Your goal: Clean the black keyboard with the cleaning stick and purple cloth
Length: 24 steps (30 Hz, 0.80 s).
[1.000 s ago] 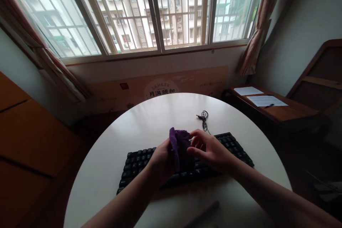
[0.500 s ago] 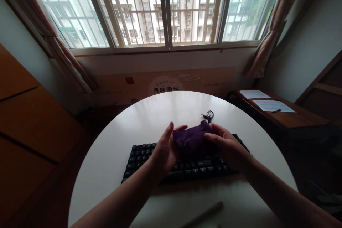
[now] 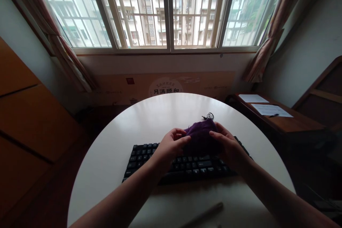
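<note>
A folded dark purple cloth (image 3: 201,138) is held up between my two hands, above a black keyboard (image 3: 187,165). My left hand (image 3: 173,146) pinches its left edge, thumb in front and fingers behind. At the other edge, my right hand (image 3: 227,144) grips the cloth with the thumb on its near face. The keyboard lies across the white round table (image 3: 112,128), its middle and right partly hidden by the cloth and my hands. Just beyond the cloth sits a coiled black cable (image 3: 208,116).
Near the table's front lies a dark stick-like object (image 3: 204,213), blurred. To the right stands a wooden side table (image 3: 301,123) with papers (image 3: 272,110) and a pen (image 3: 274,115). Behind the table are a printed cardboard panel (image 3: 213,82) and a barred window (image 3: 169,10).
My left hand has closed its thumb and fingers on the cloth's left edge, where its thumb stood raised before. The cloth's upper edge now looks straighter and folded over.
</note>
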{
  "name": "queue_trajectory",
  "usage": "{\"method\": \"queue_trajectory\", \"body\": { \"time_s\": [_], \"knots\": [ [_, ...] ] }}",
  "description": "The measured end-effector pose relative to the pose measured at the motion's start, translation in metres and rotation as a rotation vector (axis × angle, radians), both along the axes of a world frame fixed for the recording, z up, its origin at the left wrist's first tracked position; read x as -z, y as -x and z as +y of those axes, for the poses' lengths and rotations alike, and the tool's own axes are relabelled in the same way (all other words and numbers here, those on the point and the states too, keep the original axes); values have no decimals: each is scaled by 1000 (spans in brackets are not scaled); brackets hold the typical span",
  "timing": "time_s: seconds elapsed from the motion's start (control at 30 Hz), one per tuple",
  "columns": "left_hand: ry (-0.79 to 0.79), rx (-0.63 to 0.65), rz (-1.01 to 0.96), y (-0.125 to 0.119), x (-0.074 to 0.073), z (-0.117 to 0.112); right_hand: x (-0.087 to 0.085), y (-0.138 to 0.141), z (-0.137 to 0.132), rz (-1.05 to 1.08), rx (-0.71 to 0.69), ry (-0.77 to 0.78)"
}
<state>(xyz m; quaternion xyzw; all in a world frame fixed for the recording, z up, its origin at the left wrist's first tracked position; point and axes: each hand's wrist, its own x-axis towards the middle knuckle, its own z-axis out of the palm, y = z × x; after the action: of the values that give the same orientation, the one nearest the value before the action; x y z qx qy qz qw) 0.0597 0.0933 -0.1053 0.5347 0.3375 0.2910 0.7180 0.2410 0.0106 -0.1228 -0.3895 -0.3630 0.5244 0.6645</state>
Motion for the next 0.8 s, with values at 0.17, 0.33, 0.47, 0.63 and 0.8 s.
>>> {"method": "queue_trajectory", "body": {
  "time_s": [0.17,0.33,0.47,0.63,0.8],
  "knots": [
    [116,104,-47,-1,0,-1,0,0,-2,3,33,-30],
    [40,82,-83,-1,3,2,2,-2,-2,-44,-1,-42],
    [-167,-10,-111,2,-2,8,2,-3,-1,-81,-97,-62],
    [-464,25,-81,10,-17,5,-3,0,-2,-5,-216,-63],
    [-638,140,9,17,-26,-4,-3,1,-4,-68,-283,-122]
  ]
}}
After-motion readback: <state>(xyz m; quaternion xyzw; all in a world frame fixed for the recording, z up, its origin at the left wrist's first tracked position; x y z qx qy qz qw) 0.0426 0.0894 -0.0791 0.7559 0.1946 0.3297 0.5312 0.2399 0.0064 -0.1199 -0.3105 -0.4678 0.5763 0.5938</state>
